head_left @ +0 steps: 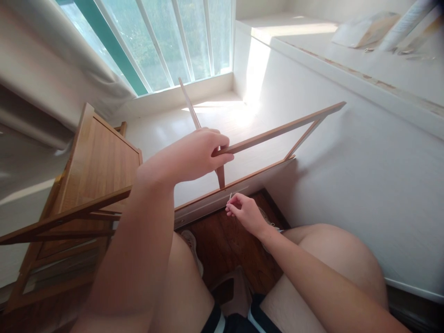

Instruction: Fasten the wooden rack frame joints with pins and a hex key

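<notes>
My left hand is closed round one end of a brown wooden frame, near the corner where its bars meet. The frame is a set of slim bars, tilted, with its far end by the white wall. Below that corner, my right hand pinches a thin, pale little stick between thumb and fingertips. The stick points upward, apart from the frame's lower bar; its exact kind is too small to make out.
A folding wooden table or chair stands at left beside a curtain. Behind the frame lies a white ledge under a barred window. Bags and small items sit on the white counter at upper right. Dark wooden floor shows between my legs.
</notes>
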Demonstrator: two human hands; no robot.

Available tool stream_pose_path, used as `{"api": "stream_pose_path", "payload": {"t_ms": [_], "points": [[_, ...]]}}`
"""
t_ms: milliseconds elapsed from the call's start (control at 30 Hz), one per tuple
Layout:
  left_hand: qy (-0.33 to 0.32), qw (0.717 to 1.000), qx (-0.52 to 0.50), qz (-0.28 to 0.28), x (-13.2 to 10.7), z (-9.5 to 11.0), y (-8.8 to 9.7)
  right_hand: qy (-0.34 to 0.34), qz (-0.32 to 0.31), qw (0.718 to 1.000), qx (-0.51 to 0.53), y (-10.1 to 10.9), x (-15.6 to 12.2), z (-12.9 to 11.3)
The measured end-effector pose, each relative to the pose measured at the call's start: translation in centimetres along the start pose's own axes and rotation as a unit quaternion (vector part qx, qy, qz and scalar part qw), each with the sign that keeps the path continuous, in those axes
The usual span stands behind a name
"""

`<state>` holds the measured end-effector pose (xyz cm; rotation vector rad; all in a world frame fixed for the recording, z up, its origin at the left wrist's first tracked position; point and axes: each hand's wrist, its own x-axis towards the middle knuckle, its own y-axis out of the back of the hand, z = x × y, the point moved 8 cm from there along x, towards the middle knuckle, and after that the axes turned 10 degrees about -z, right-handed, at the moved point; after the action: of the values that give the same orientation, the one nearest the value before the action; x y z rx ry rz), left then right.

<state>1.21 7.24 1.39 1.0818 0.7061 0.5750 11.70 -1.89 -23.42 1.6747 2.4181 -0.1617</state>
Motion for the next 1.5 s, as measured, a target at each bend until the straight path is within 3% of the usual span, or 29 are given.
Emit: {"api": "stream_pose_path", "payload": {"t_ms": [233,1200,1500], "points": [[-0.003,1.000,0.008,-0.001,0.1,0.1,0.1,0.053,0.032,0.990,-0.125,0.5,-0.8,-1.5],[-0.003,1.000,-0.003,0.002,0.0,0.0,0.0,0.068,0.033,0.976,-0.205,0.9,-0.8,-2.5],[-0.004,1.000,0.005,0.005,0.1,-0.1,-0.1,0.116,0.014,0.948,-0.297,0.2,-0.9,-3.1]]}}
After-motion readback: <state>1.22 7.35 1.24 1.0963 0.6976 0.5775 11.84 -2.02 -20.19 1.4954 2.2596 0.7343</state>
